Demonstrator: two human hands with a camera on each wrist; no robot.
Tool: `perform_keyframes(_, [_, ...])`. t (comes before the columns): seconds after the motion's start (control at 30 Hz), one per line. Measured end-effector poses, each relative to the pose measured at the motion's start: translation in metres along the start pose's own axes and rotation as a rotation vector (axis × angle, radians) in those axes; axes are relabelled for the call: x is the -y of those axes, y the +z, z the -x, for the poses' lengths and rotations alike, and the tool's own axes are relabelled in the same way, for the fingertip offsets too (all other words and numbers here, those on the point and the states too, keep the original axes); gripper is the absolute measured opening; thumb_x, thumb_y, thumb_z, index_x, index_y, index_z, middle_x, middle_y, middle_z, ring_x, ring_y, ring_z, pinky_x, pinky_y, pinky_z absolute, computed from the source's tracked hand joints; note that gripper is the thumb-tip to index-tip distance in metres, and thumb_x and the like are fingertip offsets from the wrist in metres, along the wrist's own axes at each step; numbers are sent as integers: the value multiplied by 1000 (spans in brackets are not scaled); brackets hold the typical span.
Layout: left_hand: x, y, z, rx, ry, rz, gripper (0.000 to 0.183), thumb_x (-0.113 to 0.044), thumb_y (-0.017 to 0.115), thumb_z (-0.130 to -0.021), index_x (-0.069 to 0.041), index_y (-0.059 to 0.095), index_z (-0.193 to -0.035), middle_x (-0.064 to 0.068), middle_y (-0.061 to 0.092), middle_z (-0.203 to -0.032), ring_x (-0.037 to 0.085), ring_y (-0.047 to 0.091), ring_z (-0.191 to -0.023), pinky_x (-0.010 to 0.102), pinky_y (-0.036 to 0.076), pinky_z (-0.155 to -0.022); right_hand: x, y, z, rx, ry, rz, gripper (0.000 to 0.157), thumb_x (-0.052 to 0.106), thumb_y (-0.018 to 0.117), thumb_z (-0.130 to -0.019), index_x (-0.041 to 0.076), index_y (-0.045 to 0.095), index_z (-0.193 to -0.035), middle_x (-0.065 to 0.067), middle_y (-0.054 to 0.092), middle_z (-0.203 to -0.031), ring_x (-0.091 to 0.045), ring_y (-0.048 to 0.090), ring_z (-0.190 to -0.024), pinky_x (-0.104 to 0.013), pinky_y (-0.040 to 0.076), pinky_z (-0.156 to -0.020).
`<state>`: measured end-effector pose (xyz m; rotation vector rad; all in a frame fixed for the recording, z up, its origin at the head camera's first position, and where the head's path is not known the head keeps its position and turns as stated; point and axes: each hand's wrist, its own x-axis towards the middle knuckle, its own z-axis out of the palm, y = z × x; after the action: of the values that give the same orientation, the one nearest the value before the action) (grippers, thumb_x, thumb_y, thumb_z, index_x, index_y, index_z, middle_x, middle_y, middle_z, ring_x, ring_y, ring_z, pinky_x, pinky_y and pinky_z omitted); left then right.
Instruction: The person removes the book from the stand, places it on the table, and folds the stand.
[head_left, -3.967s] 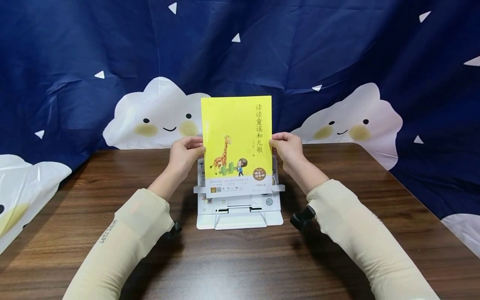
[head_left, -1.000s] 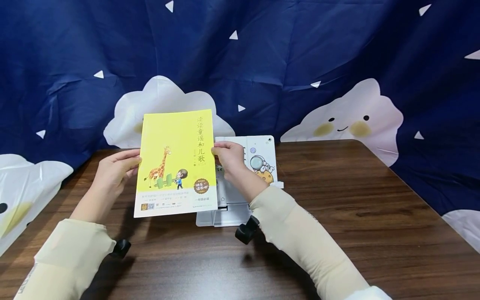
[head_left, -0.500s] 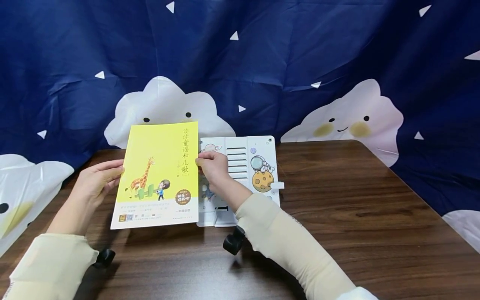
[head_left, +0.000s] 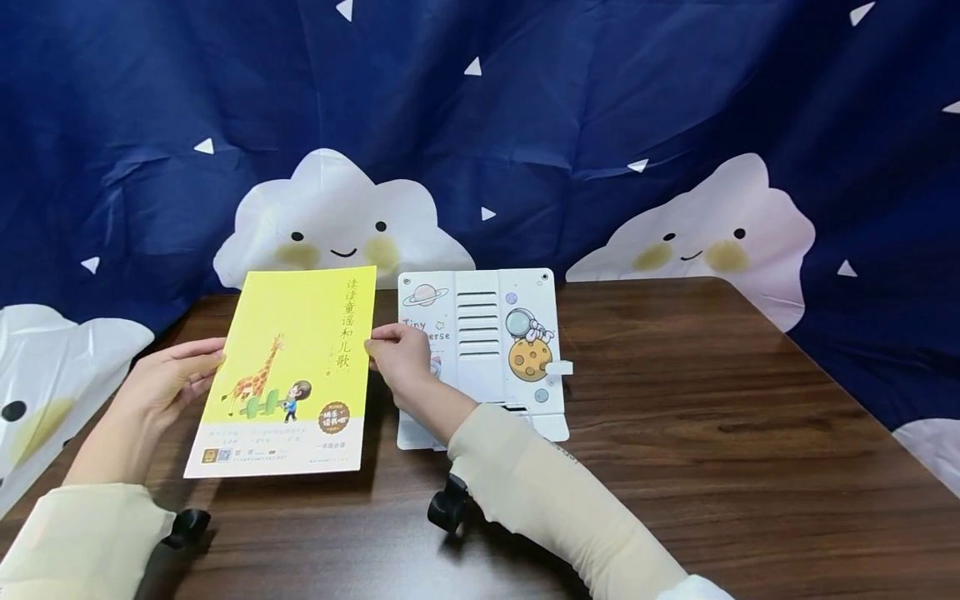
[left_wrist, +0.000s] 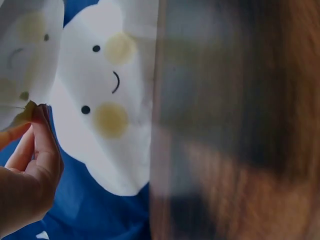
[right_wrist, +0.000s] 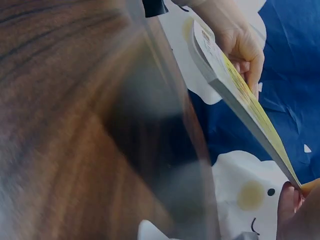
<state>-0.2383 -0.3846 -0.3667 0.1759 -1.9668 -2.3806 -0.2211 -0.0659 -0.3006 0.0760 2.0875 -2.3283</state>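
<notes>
A yellow paperback book (head_left: pixel 300 333) with a giraffe on its cover is held tilted above the left part of the table. My left hand (head_left: pixel 161 383) pinches its left edge between thumb and fingers. On the opposite edge my right hand (head_left: pixel 405 358) pinches it the same way. In the right wrist view the book (right_wrist: pixel 245 107) shows its page edges, raised off the tabletop. Right of the book stands a white book stand (head_left: pixel 477 367) printed with a planet and an astronaut; my right hand and wrist hide part of its lower left.
The dark wooden table (head_left: pixel 675 433) spreads under everything. A blue curtain (head_left: pixel 525 108) with white clouds hangs behind its far edge. A small white clip (head_left: pixel 558 367) juts from the stand's right side. Black straps sit at both wrists.
Both hands have carried the book from in front of the stand leftward and down, tilting it back. The stand, covered before, now shows most of its face.
</notes>
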Motion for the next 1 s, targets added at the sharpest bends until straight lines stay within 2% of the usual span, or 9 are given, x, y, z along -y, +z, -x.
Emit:
perform_keyframes(0.1, [-4,3,11,9,-24,-3,27,-5,68,-72,-12,67,-98,0,64,-92,13,59,-80,24,48,-67,-7,4,3,11,11,5,5,-5,59,-74,-3,61,-78,-4,55,-67,-11,50,-53,-28,49,-58])
perform_keyframes(0.23, [-15,15,31,29,-60,1,20,-2,66,-74,-16,70,-88,-1,65,-87,11,60,-78,23,48,-66,-15,11,7,1,22,19,6,-5,60,-74,-1,61,-77,-3,56,-65,-11,51,-52,-28,49,-56])
perform_keyframes(0.37, [-28,29,51,83,-76,81,21,6,61,-76,-12,71,-81,1,65,-81,11,60,-73,23,49,-62,-21,17,11,-7,19,13,7,-7,59,-72,-1,61,-75,-2,56,-61,-11,50,-51,-28,48,-54])
perform_keyframes(0.43, [-33,33,57,89,-84,115,23,9,58,-77,-10,71,-79,2,65,-78,12,60,-70,24,49,-60,-23,20,12,-11,18,14,7,-7,59,-71,-1,60,-74,-2,55,-60,-11,50,-49,-28,48,-53])
perform_keyframes(0.57, [-36,37,60,65,-94,82,25,9,57,-78,-12,71,-77,1,65,-76,12,60,-68,23,49,-58,-27,23,12,-31,19,13,6,-7,59,-71,-2,60,-74,-2,54,-59,-12,50,-50,-28,48,-53])
perform_keyframes(0.8, [-33,32,59,-16,-118,-19,20,2,65,-73,-17,71,-72,-3,64,-72,9,60,-64,22,49,-56,-35,27,13,-14,-14,14,6,-8,59,-71,-2,60,-73,-1,54,-58,-10,49,-50,-28,49,-53])
perform_keyframes(1.0, [-28,23,57,8,-115,-28,21,3,63,-75,-17,71,-72,-3,64,-72,10,60,-64,22,49,-55,-41,29,15,-11,-9,15,7,-10,58,-71,-3,60,-73,-1,52,-58,-10,49,-50,-28,48,-52])
